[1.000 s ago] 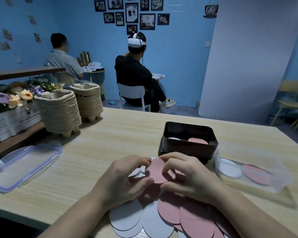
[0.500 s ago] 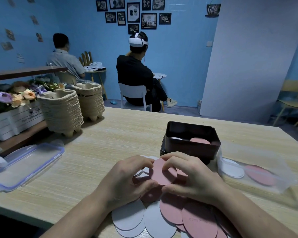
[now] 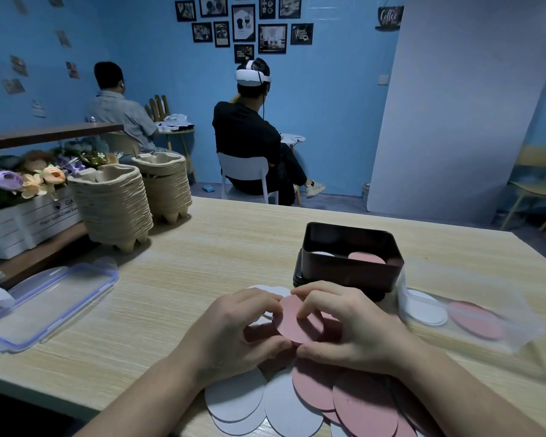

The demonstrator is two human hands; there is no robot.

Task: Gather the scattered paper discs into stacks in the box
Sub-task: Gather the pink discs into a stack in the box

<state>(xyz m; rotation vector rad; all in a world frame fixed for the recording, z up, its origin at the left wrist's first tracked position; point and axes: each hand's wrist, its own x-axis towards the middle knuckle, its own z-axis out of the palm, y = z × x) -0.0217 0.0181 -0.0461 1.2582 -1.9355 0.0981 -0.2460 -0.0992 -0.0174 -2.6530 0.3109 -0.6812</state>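
Both hands hold a small stack of pink paper discs (image 3: 292,323) just above the table. My left hand (image 3: 234,332) pinches its left edge between thumb and fingers. My right hand (image 3: 347,326) grips the right side, fingers curled over the top edge. Below them lie several loose pink discs (image 3: 363,405) and white discs (image 3: 234,395) overlapping near the table's front edge. The dark box (image 3: 350,266) stands just behind the hands, with a white stack (image 3: 322,253) and a pink stack (image 3: 366,257) inside.
A clear plastic bag (image 3: 464,316) holding a white and a pink disc lies right of the box. A clear lid (image 3: 48,301) rests at the left. Two stacks of pulp trays (image 3: 114,206) and a flower crate (image 3: 22,222) stand at the far left. Two people sit beyond the table.
The pink stack has stayed between both hands at about the same spot; the fingers shifted slightly around its edge.
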